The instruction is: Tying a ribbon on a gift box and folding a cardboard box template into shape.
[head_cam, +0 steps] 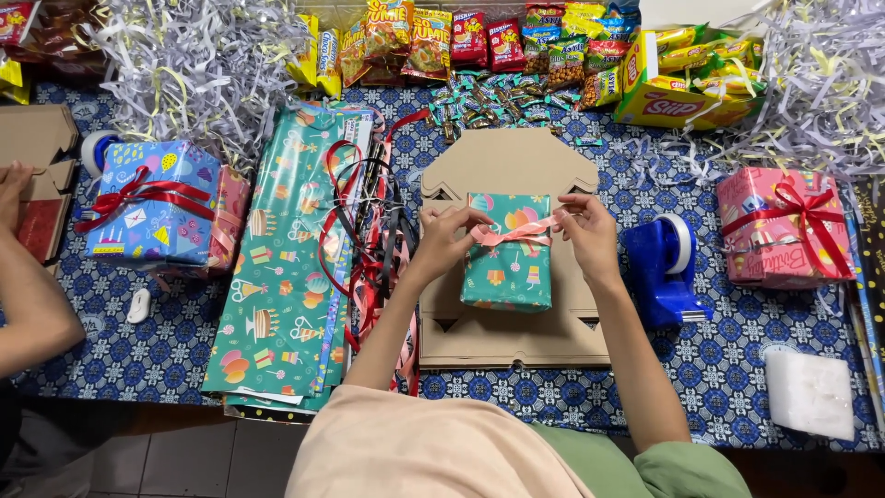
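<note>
A small box wrapped in teal party-print paper (508, 263) lies on flat brown cardboard (516, 161) in the middle of the table. A pink ribbon (516, 233) runs across its upper part. My left hand (445, 235) pinches the ribbon at the box's left edge. My right hand (585, 231) pinches the ribbon's other end at the right edge. Both forearms reach in from the bottom.
A stack of teal wrapping sheets (286, 277) and loose red and black ribbons (369, 231) lie left. A blue tape dispenser (662, 267) sits right, beside a pink wrapped gift (784, 231). Another person's arm (28, 295) rests far left near a blue wrapped gift (152, 203). Snack packs line the back.
</note>
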